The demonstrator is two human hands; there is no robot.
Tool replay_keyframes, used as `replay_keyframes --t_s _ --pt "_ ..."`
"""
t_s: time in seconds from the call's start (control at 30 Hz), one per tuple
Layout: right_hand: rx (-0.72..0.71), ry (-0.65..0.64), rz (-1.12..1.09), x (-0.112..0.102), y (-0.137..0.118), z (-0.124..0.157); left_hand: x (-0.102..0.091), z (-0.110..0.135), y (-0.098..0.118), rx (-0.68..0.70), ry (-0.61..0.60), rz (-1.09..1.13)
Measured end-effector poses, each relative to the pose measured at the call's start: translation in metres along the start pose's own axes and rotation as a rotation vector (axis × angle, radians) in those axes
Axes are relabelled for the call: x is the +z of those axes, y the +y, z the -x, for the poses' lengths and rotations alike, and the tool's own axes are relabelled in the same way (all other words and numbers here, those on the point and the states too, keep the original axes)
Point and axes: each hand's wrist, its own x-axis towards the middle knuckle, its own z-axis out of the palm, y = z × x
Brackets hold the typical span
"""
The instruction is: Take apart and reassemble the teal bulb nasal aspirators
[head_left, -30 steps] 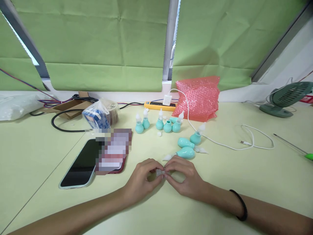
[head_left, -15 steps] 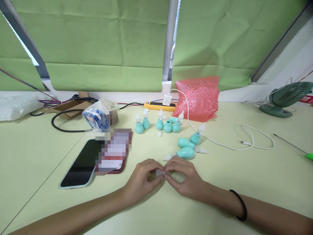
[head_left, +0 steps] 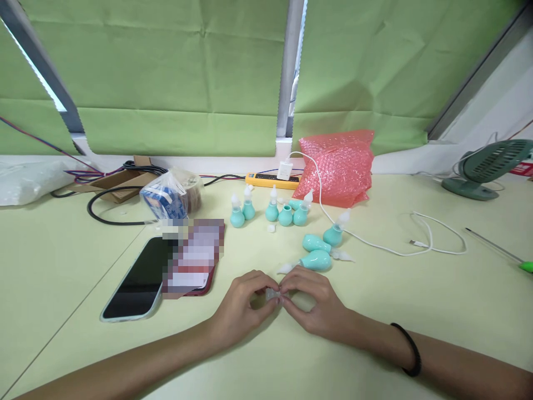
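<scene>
My left hand (head_left: 241, 308) and my right hand (head_left: 312, 303) meet near the front middle of the table. Both pinch a small clear plastic tip (head_left: 272, 294) between their fingertips. Just beyond my right hand lies a teal rubber bulb (head_left: 317, 259) on its side, with a loose clear tip (head_left: 285, 268) beside it. A second bulb (head_left: 313, 243) lies behind it. Several more teal bulbs with clear tips (head_left: 271, 211) stand upright farther back.
A phone (head_left: 139, 279) lies screen up at the left, next to a blurred card. A pink bubble-wrap bag (head_left: 339, 165), a yellow power strip (head_left: 270, 179), a white cable (head_left: 420, 239), a green fan (head_left: 485, 166) and a wrapped packet (head_left: 170, 197) sit farther back.
</scene>
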Motion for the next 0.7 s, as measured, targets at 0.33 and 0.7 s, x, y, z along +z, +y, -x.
replay_keyframes --t_s 0.33,0.7 --pt "0.035 0.021 0.029 0.0004 0.0006 0.0019 0.0011 -0.0003 -0.0014 -0.021 0.009 -0.038" --pt "0.041 0.007 0.036 -0.0006 -0.0008 0.0005 0.0004 0.0007 -0.0005 -0.003 0.006 -0.029"
